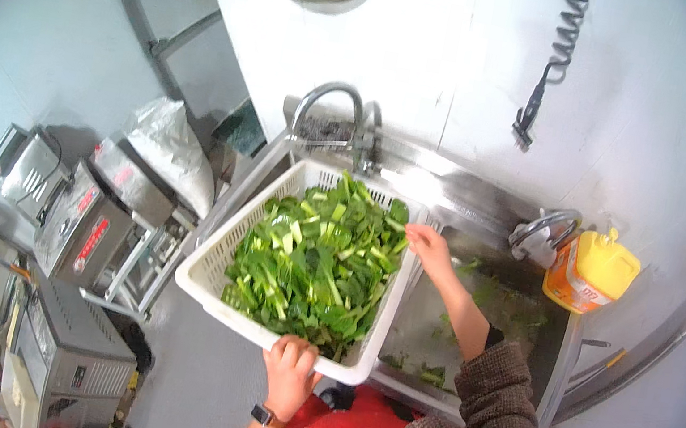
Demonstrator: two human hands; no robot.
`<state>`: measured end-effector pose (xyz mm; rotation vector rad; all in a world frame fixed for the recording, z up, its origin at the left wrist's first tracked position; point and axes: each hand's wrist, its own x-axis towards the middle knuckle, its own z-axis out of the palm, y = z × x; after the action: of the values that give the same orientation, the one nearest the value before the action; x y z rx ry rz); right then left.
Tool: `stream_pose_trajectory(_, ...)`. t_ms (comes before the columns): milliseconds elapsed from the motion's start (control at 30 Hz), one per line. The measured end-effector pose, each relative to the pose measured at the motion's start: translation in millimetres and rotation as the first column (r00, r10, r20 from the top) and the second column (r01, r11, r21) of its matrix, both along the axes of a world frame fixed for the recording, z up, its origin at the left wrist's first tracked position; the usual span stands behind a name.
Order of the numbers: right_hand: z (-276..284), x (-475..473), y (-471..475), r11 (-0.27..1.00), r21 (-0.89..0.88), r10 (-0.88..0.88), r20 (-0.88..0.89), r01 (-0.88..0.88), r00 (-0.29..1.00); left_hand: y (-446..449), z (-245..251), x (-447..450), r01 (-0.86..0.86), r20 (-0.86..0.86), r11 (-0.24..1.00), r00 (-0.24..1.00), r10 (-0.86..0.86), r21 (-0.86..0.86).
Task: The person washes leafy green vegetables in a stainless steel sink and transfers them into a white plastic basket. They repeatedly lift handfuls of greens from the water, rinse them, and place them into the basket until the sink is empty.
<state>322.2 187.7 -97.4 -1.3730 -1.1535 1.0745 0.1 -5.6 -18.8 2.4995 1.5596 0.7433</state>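
A white plastic basket (388,330), filled with chopped leafy greens (314,263), rests tilted over the left part of a stainless steel sink. My left hand (292,365), with a watch on the wrist, grips the basket's near rim, fingers over the edge. My right hand (429,247) is at the basket's right rim, its fingertips by a piece of green stem; whether they pinch it cannot be told. Right of the basket, the sink basin (418,335) holds water and scattered bits of greens.
A curved faucet (335,87) rises behind the basket. A second faucet (563,217) and a yellow jug (592,273) stand at the sink's right. A coiled cord (567,34) hangs by the wall. Left are a white sack (173,148) and steel kitchen machines (87,239).
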Motion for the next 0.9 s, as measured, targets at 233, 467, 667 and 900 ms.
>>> stream_pose_trajectory(233,-53,102,-28,0.990,0.009,-0.136,-0.103,0.137,0.985,0,6,1,-0.017,-0.041,0.996,0.999,0.014,-0.082)
stream_pose_trajectory(467,-141,228,-187,0.730,-0.293,-0.192,0.780,0.618,0.596,1,5,6,-0.011,0.002,0.999,1.000,0.011,-0.047)
stream_pose_trajectory(667,-189,244,-251,0.326,-0.622,-0.428,0.574,0.712,0.698,-5,-1,3,-0.025,-0.050,0.997,0.999,0.021,-0.067)
stream_pose_trajectory(900,-205,196,-150,0.479,-0.839,-0.587,-0.089,0.257,0.805,-3,-1,6,-0.055,-0.130,0.996,0.990,0.045,-0.076)
